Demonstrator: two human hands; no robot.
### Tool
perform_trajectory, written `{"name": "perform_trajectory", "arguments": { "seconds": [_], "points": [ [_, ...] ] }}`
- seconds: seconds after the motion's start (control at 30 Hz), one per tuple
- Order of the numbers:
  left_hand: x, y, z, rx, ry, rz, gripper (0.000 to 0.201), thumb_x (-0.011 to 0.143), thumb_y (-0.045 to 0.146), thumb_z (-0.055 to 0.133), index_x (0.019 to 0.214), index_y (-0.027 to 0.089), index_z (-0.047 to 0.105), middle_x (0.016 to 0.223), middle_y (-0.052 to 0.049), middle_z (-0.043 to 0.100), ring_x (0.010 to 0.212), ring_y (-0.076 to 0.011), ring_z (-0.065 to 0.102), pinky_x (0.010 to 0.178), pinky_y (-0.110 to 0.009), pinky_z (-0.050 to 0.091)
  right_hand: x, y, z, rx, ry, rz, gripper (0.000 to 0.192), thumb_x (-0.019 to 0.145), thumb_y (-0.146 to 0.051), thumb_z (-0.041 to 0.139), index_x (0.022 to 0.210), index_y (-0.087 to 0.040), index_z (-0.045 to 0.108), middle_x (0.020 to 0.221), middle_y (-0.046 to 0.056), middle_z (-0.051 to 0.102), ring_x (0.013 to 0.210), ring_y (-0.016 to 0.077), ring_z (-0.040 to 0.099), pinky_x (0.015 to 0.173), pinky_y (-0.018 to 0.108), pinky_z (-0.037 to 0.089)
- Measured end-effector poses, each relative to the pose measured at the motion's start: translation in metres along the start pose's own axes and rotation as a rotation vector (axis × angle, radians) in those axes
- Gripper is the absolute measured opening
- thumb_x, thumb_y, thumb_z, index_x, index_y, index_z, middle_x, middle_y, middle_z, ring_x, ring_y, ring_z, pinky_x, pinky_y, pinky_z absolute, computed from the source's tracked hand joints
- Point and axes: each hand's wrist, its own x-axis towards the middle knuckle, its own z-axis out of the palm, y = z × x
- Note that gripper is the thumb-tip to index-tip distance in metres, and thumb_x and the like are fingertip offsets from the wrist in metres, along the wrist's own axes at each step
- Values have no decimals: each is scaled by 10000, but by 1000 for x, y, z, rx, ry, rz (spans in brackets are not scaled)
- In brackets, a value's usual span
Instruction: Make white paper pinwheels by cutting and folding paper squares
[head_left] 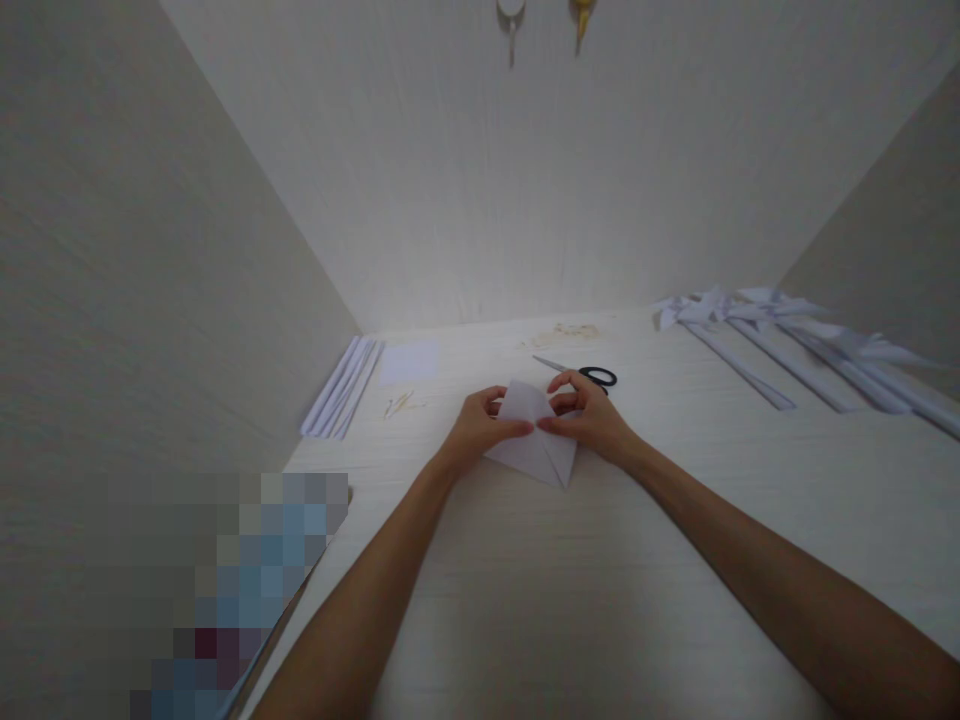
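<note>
A pixelated block hides the lower left corner, and the two small things hanging at the top edge are cut off and hard to make out. The scissors [592,374] lie partly behind the right hand [589,415]. Walls close in the pale worktop [570,590] on left, back and right; the near middle lies bare. Both forearms reach straight forward. The left hand [480,428] and the right hand pinch the folded white paper [536,440] at mid-worktop, fingertips meeting on its centre crease. Paper strips [343,388] lie by the left wall, rolled paper sticks [795,355] at far right.
</note>
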Motion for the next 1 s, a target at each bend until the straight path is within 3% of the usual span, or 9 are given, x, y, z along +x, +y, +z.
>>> {"name": "perform_trajectory", "arguments": {
  "seconds": [0.17,0.37,0.57,0.77,1.0],
  "points": [
    [2,-2,5,74,106,7,355,470,175,704,809,107,619,725,-60,647,616,-156,584,575,-286,466,1,3,1,-68,33,-36,378,529,-212,694,793,-206,423,619,-43,583,520,94,542,448,197,400],
    [6,-8,3,-171,302,32,372,455,204,720,799,109,614,734,-55,647,626,-152,586,637,-312,471,4,6,-2,177,111,-85,240,711,-357,543,922,-266,474,973,23,606,755,129,591,605,272,477],
    [8,-11,0,-308,345,49,374,445,235,734,775,116,605,723,-51,646,615,-157,588,652,-337,475,4,12,-8,105,46,-236,421,624,-238,627,1031,-318,556,1259,24,448,907,155,565,732,329,485],
    [9,-11,2,-301,388,62,361,442,225,731,761,114,605,699,-46,640,598,-153,580,627,-326,475,4,12,-8,-113,-4,-208,177,580,-159,600,702,-249,691,1052,33,582,987,194,538,784,365,469],
    [10,-12,-3,-237,406,71,353,441,240,726,746,114,602,666,-31,626,565,-136,562,586,-300,460,2,3,-5,-193,-69,-209,94,647,-278,619,695,-249,694,724,10,605,693,137,570,628,306,474]
  ]
}}
